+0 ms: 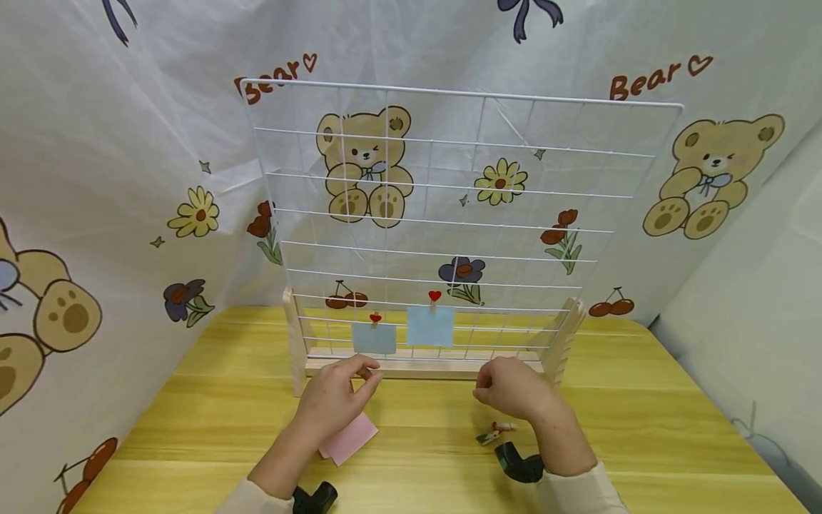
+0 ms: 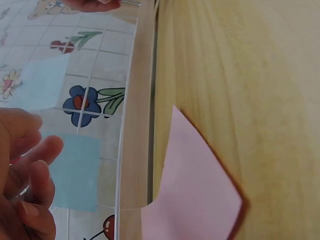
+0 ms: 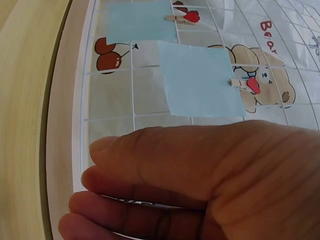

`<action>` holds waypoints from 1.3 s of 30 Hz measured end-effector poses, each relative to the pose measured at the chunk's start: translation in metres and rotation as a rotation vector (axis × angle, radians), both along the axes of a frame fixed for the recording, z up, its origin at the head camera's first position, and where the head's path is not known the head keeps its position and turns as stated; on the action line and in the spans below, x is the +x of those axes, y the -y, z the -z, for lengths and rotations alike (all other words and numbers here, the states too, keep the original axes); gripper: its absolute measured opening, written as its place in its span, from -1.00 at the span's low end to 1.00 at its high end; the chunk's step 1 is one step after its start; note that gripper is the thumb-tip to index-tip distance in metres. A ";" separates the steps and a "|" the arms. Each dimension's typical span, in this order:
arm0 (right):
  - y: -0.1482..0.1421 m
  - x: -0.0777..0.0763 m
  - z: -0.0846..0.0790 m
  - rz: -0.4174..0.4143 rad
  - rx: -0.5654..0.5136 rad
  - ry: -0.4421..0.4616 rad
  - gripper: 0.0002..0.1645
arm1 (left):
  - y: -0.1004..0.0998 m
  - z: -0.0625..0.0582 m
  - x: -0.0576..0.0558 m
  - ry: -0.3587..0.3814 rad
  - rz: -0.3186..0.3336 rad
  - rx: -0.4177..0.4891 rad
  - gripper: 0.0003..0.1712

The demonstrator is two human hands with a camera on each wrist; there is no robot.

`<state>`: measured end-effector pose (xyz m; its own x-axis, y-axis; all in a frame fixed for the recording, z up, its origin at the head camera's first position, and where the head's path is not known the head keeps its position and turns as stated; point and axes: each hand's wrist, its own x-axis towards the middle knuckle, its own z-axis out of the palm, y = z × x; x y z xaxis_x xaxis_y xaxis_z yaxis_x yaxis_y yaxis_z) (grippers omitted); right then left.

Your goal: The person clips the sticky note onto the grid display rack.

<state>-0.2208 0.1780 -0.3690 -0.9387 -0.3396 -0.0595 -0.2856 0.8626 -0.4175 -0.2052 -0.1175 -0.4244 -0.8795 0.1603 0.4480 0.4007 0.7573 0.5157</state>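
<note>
Left hand (image 1: pixel 337 396): raised over the table (image 1: pixel 417 482), thumb and forefinger apart, other fingers loosely bent, nothing held. Right hand (image 1: pixel 514 385): fingers loosely bent, thumb lying close to them, nothing visible between; placed near the right end of the wooden stand (image 1: pixel 424 371).

Pink paper (image 1: pixel 349 440): flat on the table, on the near side of the left hand, just right of its wrist. Small clothespins (image 1: pixel 493 432), red and green: lying together on the table, on the near side of the right hand.

Left blue note (image 1: pixel 372 340) and right blue note (image 1: pixel 430 328): hung side by side low on the white wire grid (image 1: pixel 462 93), each under a red heart clip (image 1: pixel 434 298), beyond the left hand and left of the right hand. Grid: upright in the stand, at the far side.
</note>
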 end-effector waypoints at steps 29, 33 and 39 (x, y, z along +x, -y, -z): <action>-0.018 0.001 0.007 0.010 0.062 0.001 -0.85 | 0.045 -0.014 0.007 0.482 -0.048 -0.213 -0.75; -0.021 0.001 0.007 0.035 0.097 0.020 -0.90 | 0.045 -0.015 0.009 0.549 -0.061 -0.252 -0.74; -0.020 0.000 0.010 0.074 0.160 0.095 -0.84 | 0.046 -0.013 0.010 0.574 -0.052 -0.248 -0.78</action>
